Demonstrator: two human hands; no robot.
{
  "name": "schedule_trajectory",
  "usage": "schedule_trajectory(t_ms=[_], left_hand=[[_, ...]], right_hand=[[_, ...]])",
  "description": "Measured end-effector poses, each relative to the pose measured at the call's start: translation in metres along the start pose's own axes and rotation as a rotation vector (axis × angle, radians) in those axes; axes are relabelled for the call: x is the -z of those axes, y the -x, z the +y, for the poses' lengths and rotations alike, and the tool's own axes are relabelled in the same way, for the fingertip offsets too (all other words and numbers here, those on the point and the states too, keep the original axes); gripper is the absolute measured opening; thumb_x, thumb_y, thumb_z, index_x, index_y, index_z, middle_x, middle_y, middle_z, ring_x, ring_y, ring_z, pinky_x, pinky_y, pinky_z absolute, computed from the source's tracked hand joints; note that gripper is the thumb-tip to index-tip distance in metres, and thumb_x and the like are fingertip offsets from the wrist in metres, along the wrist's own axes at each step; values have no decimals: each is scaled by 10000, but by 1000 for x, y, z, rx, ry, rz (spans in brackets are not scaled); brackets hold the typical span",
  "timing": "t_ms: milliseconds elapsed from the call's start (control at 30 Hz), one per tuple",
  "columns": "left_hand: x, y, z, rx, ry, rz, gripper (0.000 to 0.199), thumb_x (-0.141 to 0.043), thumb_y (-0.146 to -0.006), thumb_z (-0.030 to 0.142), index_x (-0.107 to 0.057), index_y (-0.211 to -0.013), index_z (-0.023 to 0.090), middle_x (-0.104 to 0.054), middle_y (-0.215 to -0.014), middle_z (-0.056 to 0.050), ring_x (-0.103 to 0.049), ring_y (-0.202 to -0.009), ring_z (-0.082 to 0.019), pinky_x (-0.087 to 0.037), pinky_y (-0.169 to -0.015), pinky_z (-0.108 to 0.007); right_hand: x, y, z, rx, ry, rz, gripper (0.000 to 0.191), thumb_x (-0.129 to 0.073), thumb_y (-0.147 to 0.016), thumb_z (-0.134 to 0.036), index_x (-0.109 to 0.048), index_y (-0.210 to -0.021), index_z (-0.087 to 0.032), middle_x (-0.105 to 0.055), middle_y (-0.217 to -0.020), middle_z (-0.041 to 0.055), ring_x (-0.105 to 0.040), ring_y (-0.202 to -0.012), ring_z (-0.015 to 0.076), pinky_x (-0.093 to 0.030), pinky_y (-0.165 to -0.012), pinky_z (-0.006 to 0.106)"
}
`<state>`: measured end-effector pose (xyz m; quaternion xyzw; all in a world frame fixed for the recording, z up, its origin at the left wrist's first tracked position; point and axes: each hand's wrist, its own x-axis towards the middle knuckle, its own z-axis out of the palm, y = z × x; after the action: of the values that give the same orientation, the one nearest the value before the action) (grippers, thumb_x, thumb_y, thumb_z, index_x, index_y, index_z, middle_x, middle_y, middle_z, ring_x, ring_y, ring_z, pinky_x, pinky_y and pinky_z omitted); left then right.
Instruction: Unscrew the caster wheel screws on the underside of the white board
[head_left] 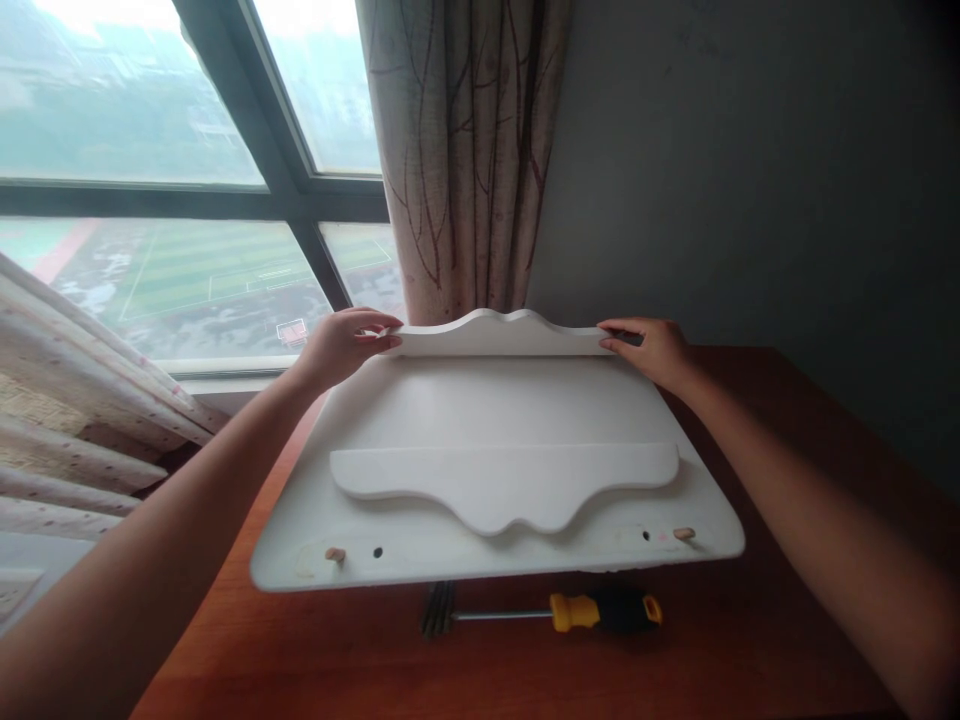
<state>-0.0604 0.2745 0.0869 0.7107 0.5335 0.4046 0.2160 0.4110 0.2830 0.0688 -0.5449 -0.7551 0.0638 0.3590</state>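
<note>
The left hand and the right hand each had thumb and fingers clamped on one end of a white scalloped board, which stretched between them, its wavy edge up, along the far side of a white panel. Nearer than the fingers, lying flat across that panel, a second scalloped board took up much of the surface, wavy edge toward the person. Nearer still, a left dowel and a right dowel stuck up near the panel's corners, each with a dark hole just inward of it. Below the panel's near edge, well apart from the fingers, a yellow-and-black screwdriver lay on the reddish worktop, its tip by a few dark rods (screws perhaps, too blurred to tell). Beyond the fingers hung a branch-patterned curtain, with a window to their left and a grey wall to the right.
</note>
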Motion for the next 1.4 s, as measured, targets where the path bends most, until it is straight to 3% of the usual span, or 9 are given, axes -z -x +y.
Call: schedule_trajectory(t_ms=[333,933,1400], left_hand=[[-5,3,-9,5,-20,3,527,-786,-670,656,-803,-959,215,-721,-1004,-84,-629,-848,-204,-587,-888,-381],[-10,7,-9,-59,-38,24,559,-740,-726,668,-787,-1006,186,-723,-1015,-89,-647,-899,-221,-577,-912,-400],[-7,15,-15,-198,-239,-68,465,-581,-902,456,-706,-1240,163,-686,-1210,-140,-679,-990,-262,-581,-946,-473]], right_hand=[[-3,1,1,-4,-37,-19,236,-712,-805,-325,-797,-1023,-295,-786,-1043,24,-737,-961,262,-581,-882,438],[-16,10,8,14,39,-22,285,-635,-867,-317,-754,-1113,-235,-772,-1037,53,-720,-916,236,-537,-868,372],[-10,10,-4,67,120,-74,307,-606,-865,-248,-739,-1142,-239,-752,-1156,91,-712,-1061,287,-542,-965,470]])
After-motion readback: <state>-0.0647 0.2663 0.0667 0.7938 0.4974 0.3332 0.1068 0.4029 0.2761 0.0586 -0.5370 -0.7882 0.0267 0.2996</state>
